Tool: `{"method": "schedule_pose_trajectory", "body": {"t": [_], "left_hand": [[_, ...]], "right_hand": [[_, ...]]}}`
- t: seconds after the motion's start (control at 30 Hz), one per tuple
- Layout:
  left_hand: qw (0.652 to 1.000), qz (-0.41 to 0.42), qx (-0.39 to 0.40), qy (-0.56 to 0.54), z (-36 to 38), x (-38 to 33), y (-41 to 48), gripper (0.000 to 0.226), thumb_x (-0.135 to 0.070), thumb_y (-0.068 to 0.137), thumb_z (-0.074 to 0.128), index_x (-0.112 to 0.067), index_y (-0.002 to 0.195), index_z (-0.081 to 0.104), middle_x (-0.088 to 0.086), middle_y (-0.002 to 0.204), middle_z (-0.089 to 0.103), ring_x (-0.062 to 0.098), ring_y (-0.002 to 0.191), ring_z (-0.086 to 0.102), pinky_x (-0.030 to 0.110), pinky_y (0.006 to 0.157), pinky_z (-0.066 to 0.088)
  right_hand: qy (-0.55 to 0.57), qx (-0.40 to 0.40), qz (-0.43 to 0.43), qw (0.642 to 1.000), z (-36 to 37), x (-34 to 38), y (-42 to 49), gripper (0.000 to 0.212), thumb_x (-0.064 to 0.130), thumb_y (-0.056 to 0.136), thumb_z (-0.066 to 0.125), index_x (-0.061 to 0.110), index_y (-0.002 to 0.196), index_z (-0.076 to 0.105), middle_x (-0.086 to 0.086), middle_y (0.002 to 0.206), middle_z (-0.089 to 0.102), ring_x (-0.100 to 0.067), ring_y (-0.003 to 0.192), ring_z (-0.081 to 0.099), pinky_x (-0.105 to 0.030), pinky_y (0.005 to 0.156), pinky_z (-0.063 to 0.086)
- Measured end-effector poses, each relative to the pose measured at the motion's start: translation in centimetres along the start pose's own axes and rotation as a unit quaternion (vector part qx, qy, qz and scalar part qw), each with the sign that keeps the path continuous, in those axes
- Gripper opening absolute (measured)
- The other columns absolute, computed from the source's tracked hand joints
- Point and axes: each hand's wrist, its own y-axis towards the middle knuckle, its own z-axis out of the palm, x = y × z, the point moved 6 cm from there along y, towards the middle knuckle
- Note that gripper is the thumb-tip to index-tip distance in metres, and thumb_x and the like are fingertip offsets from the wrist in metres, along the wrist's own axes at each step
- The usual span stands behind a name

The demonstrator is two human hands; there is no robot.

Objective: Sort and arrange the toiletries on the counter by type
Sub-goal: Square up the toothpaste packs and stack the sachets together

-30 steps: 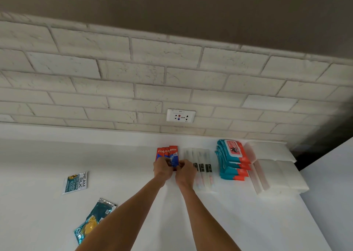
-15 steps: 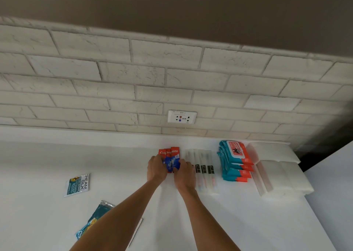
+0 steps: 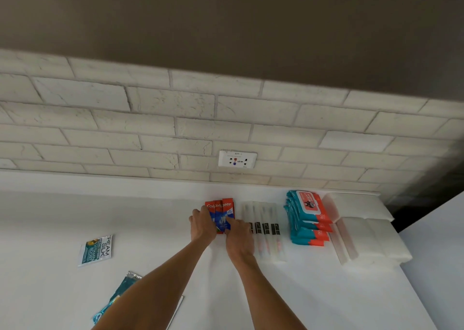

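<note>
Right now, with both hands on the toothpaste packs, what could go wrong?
1. The right hand lies beside the toothbrushes; nudging the toothpaste packs rightward could knock that row askew.
2. The packs overlap, so squaring them with the left hand might slide one out of line.
3. The Cream Silk sachet and teal packet lie apart, easily left unsorted.

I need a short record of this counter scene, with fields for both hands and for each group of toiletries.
left hand: grips left edge of toothpaste packs
right hand: fingers touch the same packs
sorted row, left to right: toothpaste packs, toothbrushes, wet wipes, white packs
unsorted at left: Cream Silk sachet, teal sachet
surface: white counter
</note>
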Motion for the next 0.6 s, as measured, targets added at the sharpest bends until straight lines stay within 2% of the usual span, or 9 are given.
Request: {"method": "schedule_pose_trajectory", "body": {"t": [0.17, 0.37, 0.43, 0.5, 0.53, 0.6], "left_hand": [[1.0, -0.001, -0.01, -0.001, 0.1, -0.4, 0.7, 0.035, -0.018, 0.093, 0.071, -0.01, 0.122, 0.055, 0.014, 0.124, 0.057, 0.031, 0.117, 0.054, 0.04, 0.095, 0.054], [1.0, -0.012, -0.005, 0.015, 0.8, -1.1, 0.9, 0.03, -0.017, 0.095, 0.069, -0.01, 0.122, 0.056, 0.012, 0.126, 0.05, 0.032, 0.119, 0.05, 0.04, 0.094, 0.051], [1.0, -0.013, -0.003, 0.002, 1.1, -1.3, 0.9, 0.03, -0.016, 0.095, 0.069, -0.011, 0.122, 0.056, 0.013, 0.125, 0.052, 0.032, 0.118, 0.052, 0.04, 0.094, 0.052], [1.0, -0.012, -0.007, -0.007, 1.2, -1.5, 0.8, 0.031, -0.018, 0.096, 0.069, -0.011, 0.122, 0.054, 0.013, 0.123, 0.055, 0.031, 0.116, 0.054, 0.041, 0.093, 0.054], [1.0, -0.015, -0.008, -0.009, 1.2, -1.6, 0.8, 0.032, -0.019, 0.095, 0.069, -0.01, 0.122, 0.054, 0.013, 0.122, 0.056, 0.031, 0.116, 0.054, 0.041, 0.092, 0.054], [1.0, -0.017, -0.009, -0.009, 1.3, -1.5, 0.8, 0.031, -0.021, 0.095, 0.069, -0.009, 0.12, 0.054, 0.014, 0.12, 0.059, 0.032, 0.116, 0.055, 0.042, 0.091, 0.054]], "right_hand": [[0.008, 0.002, 0.005, 1.0, 0.3, 0.1, 0.0, 0.021, 0.036, 0.109, 0.057, 0.025, 0.121, 0.069, 0.002, 0.113, 0.073, -0.016, 0.103, 0.07, -0.032, 0.086, 0.064], [0.027, 0.005, 0.016, 0.999, -0.3, 0.0, 0.0, 0.021, 0.034, 0.11, 0.056, 0.023, 0.121, 0.071, 0.003, 0.113, 0.073, -0.015, 0.102, 0.072, -0.029, 0.091, 0.063], [0.04, 0.007, 0.022, 0.999, -0.4, -0.1, -0.1, 0.02, 0.035, 0.111, 0.054, 0.024, 0.116, 0.071, 0.007, 0.105, 0.071, -0.01, 0.09, 0.07, -0.018, 0.08, 0.061], [0.046, -0.002, 0.025, 0.999, -1.0, 0.0, -0.4, 0.022, 0.033, 0.113, 0.05, 0.024, 0.108, 0.069, 0.012, 0.095, 0.065, -0.004, 0.071, 0.063, -0.006, 0.06, 0.051], [0.051, -0.007, 0.023, 0.998, -1.1, 0.0, -0.3, 0.022, 0.033, 0.114, 0.05, 0.024, 0.106, 0.069, 0.013, 0.092, 0.064, -0.003, 0.067, 0.06, -0.005, 0.055, 0.047], [0.072, -0.004, 0.021, 0.997, -0.9, -0.1, -0.3, 0.021, 0.031, 0.113, 0.052, 0.023, 0.104, 0.069, 0.01, 0.095, 0.068, -0.006, 0.073, 0.065, -0.009, 0.062, 0.053]]}}
